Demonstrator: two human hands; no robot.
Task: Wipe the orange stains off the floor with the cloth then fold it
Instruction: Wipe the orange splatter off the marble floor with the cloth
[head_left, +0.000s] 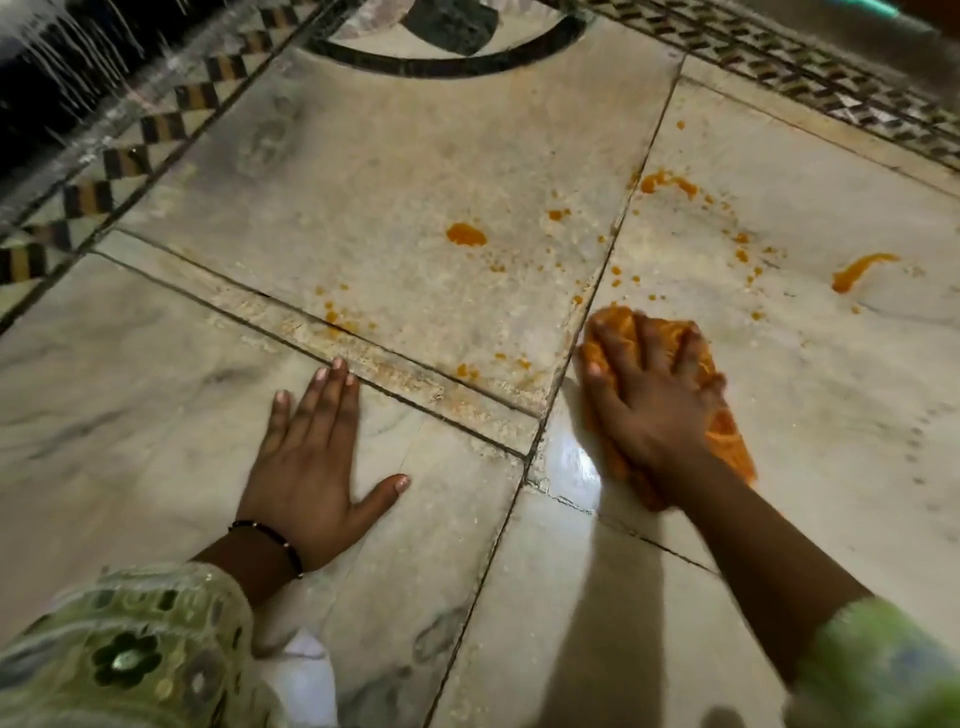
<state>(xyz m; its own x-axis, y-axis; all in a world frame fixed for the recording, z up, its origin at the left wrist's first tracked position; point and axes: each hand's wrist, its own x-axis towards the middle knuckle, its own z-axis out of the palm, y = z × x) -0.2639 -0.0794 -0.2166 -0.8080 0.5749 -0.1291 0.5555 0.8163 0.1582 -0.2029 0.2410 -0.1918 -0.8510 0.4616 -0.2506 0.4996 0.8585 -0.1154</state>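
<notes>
A single head-worn camera looks steeply down and forward, close above the marble floor (363, 171), both hands low in the wide, edge-curved frame.

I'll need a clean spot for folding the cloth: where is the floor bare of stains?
Bare marble lies around the left hand, this side of the grout strip, and near-right of the cloth under the right hand. Crowded: orange stains dot the tiles beyond the cloth, out to the long streak.
</notes>
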